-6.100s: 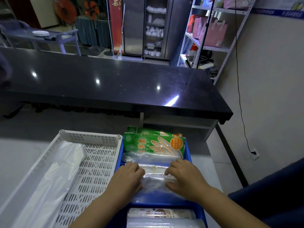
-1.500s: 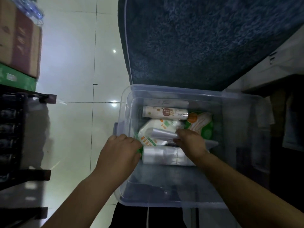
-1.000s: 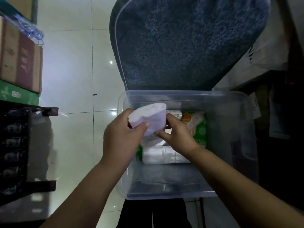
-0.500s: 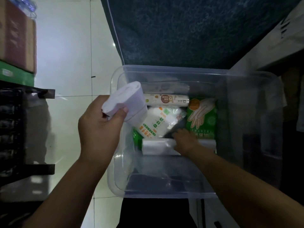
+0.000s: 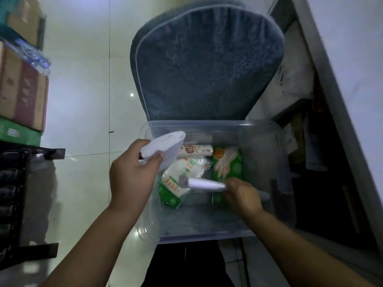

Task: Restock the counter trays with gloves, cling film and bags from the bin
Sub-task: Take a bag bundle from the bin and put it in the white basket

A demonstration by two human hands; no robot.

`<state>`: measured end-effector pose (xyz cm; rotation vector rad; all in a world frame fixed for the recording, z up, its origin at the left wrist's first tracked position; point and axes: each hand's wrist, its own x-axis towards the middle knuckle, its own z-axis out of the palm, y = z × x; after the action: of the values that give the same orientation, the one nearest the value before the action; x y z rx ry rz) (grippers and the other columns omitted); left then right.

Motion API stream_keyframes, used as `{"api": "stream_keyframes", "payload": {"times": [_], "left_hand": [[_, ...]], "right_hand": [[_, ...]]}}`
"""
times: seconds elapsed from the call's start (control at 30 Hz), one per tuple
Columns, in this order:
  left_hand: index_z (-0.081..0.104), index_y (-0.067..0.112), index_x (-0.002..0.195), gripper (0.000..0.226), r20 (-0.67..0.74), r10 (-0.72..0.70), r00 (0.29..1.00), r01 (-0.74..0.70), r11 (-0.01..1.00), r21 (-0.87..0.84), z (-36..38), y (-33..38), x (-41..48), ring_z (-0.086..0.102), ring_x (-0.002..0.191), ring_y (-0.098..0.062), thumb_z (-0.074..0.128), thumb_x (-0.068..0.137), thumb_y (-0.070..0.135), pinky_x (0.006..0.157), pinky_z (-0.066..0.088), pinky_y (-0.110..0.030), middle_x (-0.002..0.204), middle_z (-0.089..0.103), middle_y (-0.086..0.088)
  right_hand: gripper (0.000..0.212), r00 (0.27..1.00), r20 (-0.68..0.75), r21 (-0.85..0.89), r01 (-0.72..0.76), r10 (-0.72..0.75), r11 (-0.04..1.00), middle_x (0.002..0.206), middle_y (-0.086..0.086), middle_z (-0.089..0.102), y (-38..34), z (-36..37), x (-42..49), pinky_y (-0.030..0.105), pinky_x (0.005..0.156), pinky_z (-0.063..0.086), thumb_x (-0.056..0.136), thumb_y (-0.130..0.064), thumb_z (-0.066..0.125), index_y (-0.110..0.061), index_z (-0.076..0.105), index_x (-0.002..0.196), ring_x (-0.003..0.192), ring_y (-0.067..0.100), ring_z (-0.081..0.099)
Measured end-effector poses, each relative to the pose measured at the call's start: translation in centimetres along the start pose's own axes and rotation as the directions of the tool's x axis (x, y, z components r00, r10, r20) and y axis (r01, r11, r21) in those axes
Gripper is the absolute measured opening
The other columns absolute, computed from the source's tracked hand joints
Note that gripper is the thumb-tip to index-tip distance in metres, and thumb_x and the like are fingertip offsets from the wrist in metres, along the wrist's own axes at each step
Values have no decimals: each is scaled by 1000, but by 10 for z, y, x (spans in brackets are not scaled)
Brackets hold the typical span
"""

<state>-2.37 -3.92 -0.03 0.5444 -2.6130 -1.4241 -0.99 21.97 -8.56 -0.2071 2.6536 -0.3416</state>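
While both hands work over the clear plastic storage bin (image 5: 267, 206) on the floor, each one is closed on a roll. The left hand (image 5: 132, 177) grips a white flattened roll of thin plastic bags (image 5: 163, 147), held above the bin's left rim. The right hand (image 5: 242, 195) is down inside the bin, clenched on the end of a pale, narrow roll of film or bags (image 5: 204, 184); motion blur prevents telling which.

Left in the bin: a white tube-shaped cling film roll with a printed label (image 5: 195, 150) along the far wall, a green flat pack of disposable gloves printed with a hand (image 5: 228, 164) to the right, and a white-and-green soft pack (image 5: 179, 183) lying tilted in the middle. The narrow roll lies across that soft pack, touching it.

Risks, as judged:
- The right hand holds the narrow roll by one end only, so the free end could sag and snag the soft pack or slip out on lifting.
- The left-hand roll is pinched flat; loose film could unspool if the grip eases.
- Dim light makes misidentifying packs likely.

The counter trays are out of view; restocking seems part-way.
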Motion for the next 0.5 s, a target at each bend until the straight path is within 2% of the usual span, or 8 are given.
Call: {"api": "stream_keyframes", "payload": {"times": [0.1, 0.17, 0.23, 0.37, 0.43, 0.5], "left_hand": [[57, 37, 91, 16, 15, 82, 997, -82, 997, -8, -17, 35, -5, 56, 73, 3, 67, 80, 31, 55, 42, -17, 80, 61, 15], [56, 39, 89, 15, 36, 145, 989, -145, 989, -23, -26, 59, -9, 56, 72, 3, 66, 80, 34, 54, 42, -18, 75, 60, 21], [56, 36, 85, 10, 65, 202, 977, -199, 979, -46, -32, 81, -12, 59, 71, -1, 64, 80, 37, 54, 47, -23, 74, 62, 20], [61, 23, 84, 14, 121, 280, 952, -267, 957, -111, -31, 126, -20, 62, 69, -20, 66, 81, 36, 61, 55, -44, 72, 66, 4], [57, 19, 76, 23, 134, 334, 933, -317, 939, -135, -26, 151, -27, 61, 65, -24, 66, 79, 40, 57, 54, -47, 66, 64, 1], [55, 16, 73, 29, 168, 378, 910, -351, 921, -170, -19, 176, -37, 61, 64, -26, 65, 79, 42, 53, 53, -47, 64, 62, -4]], "right_hand": [[17, 968, -219, 121, -100, 125, 988, 90, 17, 69, -12, -48, -29, 40, 62, 48, 81, -16, 65, -7, 67, 96, 79, 39, 65], [16, 928, -329, 168, -125, 175, 978, 88, 15, 68, -18, -73, -49, 39, 59, 47, 83, -18, 67, -9, 66, 95, 77, 38, 64], [15, 884, -423, 208, -118, 198, 971, 88, 10, 67, -22, -95, -68, 35, 58, 43, 84, -20, 66, -11, 64, 95, 77, 34, 64], [17, 780, -558, 318, -113, 283, 941, 90, 1, 65, -24, -135, -104, 34, 59, 49, 83, -25, 66, -18, 60, 97, 75, 22, 62], [18, 727, -586, 424, -101, 358, 900, 90, -5, 64, -23, -152, -122, 36, 62, 52, 84, -31, 62, -23, 57, 100, 75, 15, 61], [15, 671, -612, 502, -79, 419, 861, 85, -10, 62, -19, -168, -141, 33, 62, 51, 84, -35, 60, -28, 57, 97, 72, 9, 58]]}}
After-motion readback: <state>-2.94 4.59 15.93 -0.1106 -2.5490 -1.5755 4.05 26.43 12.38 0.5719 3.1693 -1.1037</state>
